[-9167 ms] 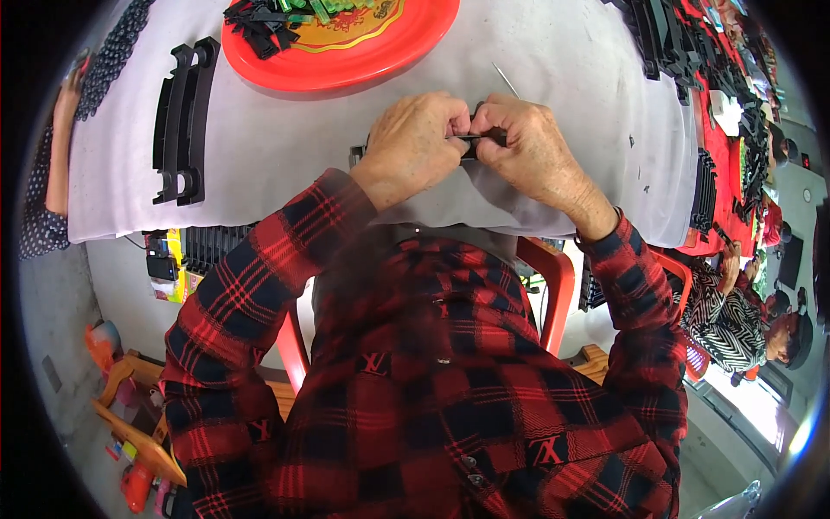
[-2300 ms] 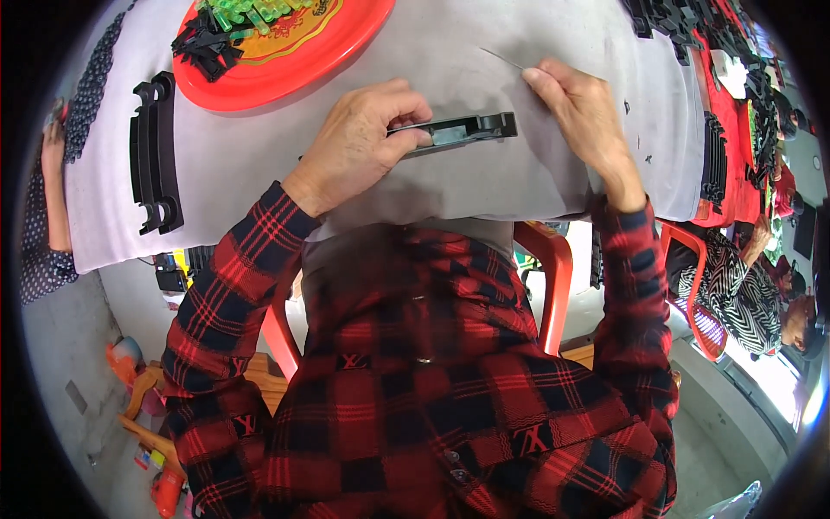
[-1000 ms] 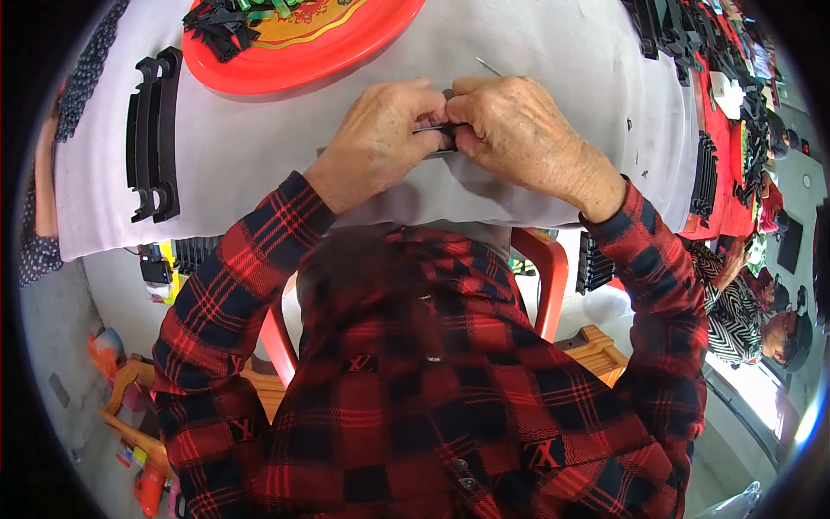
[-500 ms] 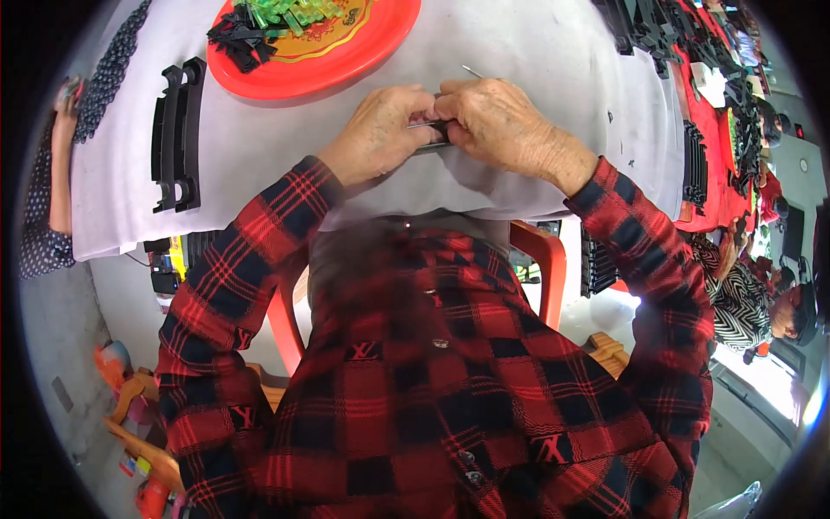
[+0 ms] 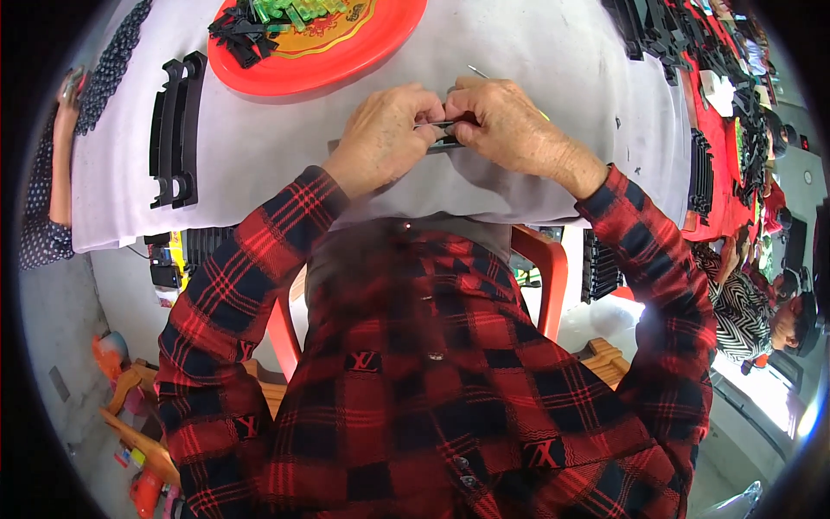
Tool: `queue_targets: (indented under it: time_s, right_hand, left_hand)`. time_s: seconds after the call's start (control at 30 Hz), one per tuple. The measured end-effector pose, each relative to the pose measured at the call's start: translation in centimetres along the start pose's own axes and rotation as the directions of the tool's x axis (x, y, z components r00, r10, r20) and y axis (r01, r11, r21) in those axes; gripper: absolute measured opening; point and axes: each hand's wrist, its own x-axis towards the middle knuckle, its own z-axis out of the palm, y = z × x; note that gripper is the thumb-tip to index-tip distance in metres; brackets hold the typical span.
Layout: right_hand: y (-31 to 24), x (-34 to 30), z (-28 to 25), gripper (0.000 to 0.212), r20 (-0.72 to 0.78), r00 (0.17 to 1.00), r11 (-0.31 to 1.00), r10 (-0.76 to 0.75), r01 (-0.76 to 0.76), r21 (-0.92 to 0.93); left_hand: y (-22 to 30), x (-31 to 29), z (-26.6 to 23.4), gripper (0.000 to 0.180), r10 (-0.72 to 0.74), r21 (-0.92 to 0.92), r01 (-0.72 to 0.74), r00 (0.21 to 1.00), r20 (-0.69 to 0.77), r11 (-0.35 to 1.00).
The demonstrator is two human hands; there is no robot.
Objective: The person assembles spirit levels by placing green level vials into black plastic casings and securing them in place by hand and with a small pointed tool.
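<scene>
Above the near part of the white cloth, my two hands meet at a dark plastic part [image 5: 446,143], mostly covered by the fingers. My left hand [image 5: 385,134] is closed, its thumb and fingers pinching the part's left side. Also closed, my right hand [image 5: 512,125] presses its thumb and forefinger at the part's right end. A slim metal-tipped tool [image 5: 475,71] pokes out beyond the right knuckles; a bit of yellow shows on the hand's far side. What sits between the fingertips is too small to make out.
A red oval plate [image 5: 303,84] holds green translucent pieces [image 5: 298,10] and black pieces [image 5: 239,39]. Long black brackets [image 5: 179,130] lie at left. More black parts [image 5: 653,35] are at far right by a red cloth [image 5: 707,138]. Another person's arm [image 5: 62,160] rests at the left edge.
Both hands have shifted slightly right. My fingertips have moved a little around the dark part, exposing more of it. Yellow now shows beyond my right hand.
</scene>
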Motion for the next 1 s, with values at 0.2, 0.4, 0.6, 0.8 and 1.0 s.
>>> queue_targets:
  time_s: [0.2, 0.4, 0.6, 0.8, 1.0]
  right_hand:
    - [0.41, -0.54, 0.79, 0.007, -0.033, 0.987, 0.953, 0.160, -0.146, 0.264]
    - [0.80, -0.45, 0.62, 0.011, 0.089, 0.973, 0.918, 0.211, -0.229, 0.323]
    - [1.27, -0.40, 0.96, 0.009, 0.026, 0.986, 0.903, 0.167, -0.164, 0.397]
    - [1.25, -0.41, 0.88, 0.008, 0.046, 0.982, 0.880, 0.184, -0.185, 0.438]
    - [1.26, -0.35, 1.05, 0.008, 0.041, 0.984, 0.879, 0.173, -0.173, 0.444]
  left_hand:
    - [0.53, 0.15, -0.44, 0.014, -0.125, -0.007, 0.126, 0.989, 0.084, 0.992]
    - [0.40, 0.16, -0.22, 0.014, -0.134, -0.049, 0.138, 0.988, 0.076, 0.989]
    - [-0.05, 0.03, 0.23, 0.011, -0.069, -0.059, 0.069, 0.998, 0.006, 0.996]
    - [-0.03, 0.06, 0.34, 0.011, -0.064, -0.064, 0.065, 0.998, 0.005, 0.996]
    - [-0.03, -0.04, 0.29, 0.013, -0.059, -0.062, 0.059, 0.998, -0.003, 0.996]
